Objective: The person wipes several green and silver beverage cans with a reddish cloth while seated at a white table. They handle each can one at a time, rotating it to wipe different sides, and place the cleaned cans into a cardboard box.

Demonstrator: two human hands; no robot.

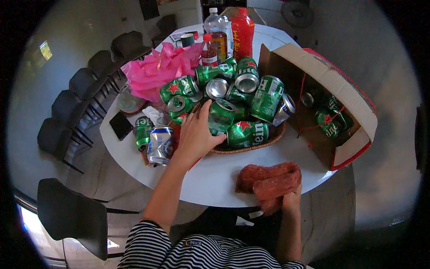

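Green beer can (pixel 221 119), in/over wicker basket (pixel 251 149), long axis tilted, lid end up, lay R of L hand (pixel 195 138), pinched betw. fingers & thumb; R hand (pixel 292 200), farther off, held reddish-brown plush cloth (pixel 274 178), fingers mostly hidden.

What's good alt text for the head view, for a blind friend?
A person's left grip holds a green can at a wicker basket heaped with cans; the right grip holds a reddish-brown cloth. An open cardboard box sits on the white table.

One cloth (pixel 274 180), one basket (pixel 245 148), one box (pixel 342 89), at least ten cans (pixel 247 134).
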